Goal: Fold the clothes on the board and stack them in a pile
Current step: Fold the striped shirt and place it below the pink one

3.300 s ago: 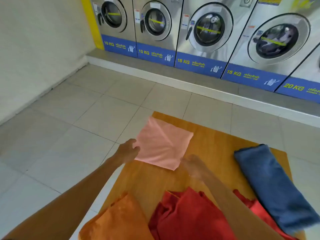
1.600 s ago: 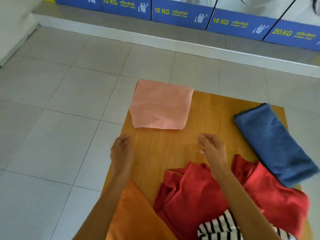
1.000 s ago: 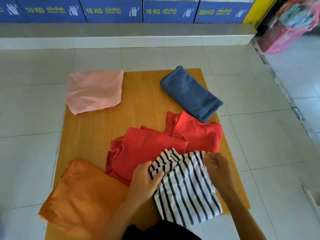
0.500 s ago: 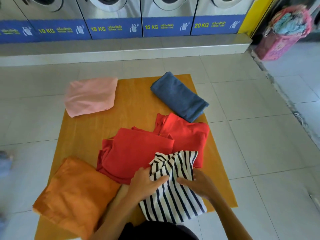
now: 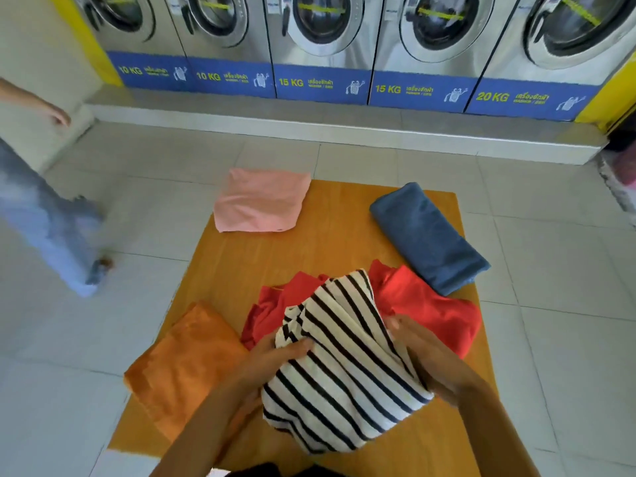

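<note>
Left hand [image 5: 275, 356] and right hand [image 5: 423, 356] both clamped on striped shirt [image 5: 344, 359], being held over red clothes [image 5: 430, 308] on board [image 5: 303, 256], washers [image 5: 320, 46] being labelled "10 KG", "15 KG", "20 KG".

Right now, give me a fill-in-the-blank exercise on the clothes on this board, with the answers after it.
1. Both hands, left and right, grip the ____ garment.
2. The folded cloth at the board's far left corner is ____.
3. The blue towel lies on the board's ____ side.
4. The striped garment lies partly over the ____ clothes.

Answers: striped; pink; right; red
</note>
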